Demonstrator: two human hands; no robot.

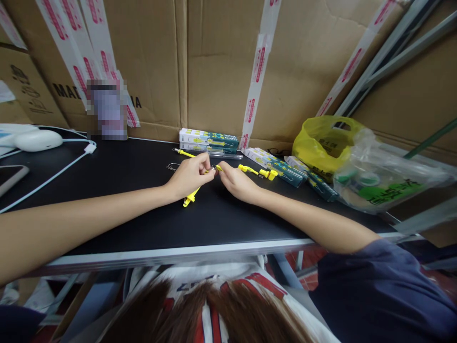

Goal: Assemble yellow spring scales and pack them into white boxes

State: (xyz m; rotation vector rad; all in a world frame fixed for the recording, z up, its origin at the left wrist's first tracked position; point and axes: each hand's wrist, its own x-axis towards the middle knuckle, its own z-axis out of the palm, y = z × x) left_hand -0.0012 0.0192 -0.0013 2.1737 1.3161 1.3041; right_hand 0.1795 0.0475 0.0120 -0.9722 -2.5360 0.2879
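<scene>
Left edge of the worktop (150, 233): phone (12, 178), white device (38, 139), and a cable (53, 182) running close to my left forearm, so sideways room there is tight. Toward the back edge, wire loop (173, 166) just beside my left hand (191, 172), thin yellow rod (184, 153) beyond it. Left fingers look closed on the long yellow piece (192, 196), sticking out below the palm. Right hand (237, 182) pinches a small yellow piece (219, 167); fingertips nearly meet, mid-worktop. Step reads as fine two-handed fitting or parting; can't tell which, contact's hidden. Next move probably calls for steady pinches and a small turn or push. Behind, stacked boxes (209, 139) limit reach at the back edge. Right of me: loose yellow parts (249, 169), a spring (261, 176), more boxes (276, 166); elbow-side, yellow bag (310, 143) and clear bag (378, 178) crowd the right back corner. Best room: black surface between my forearms, down to the front edge.
</scene>
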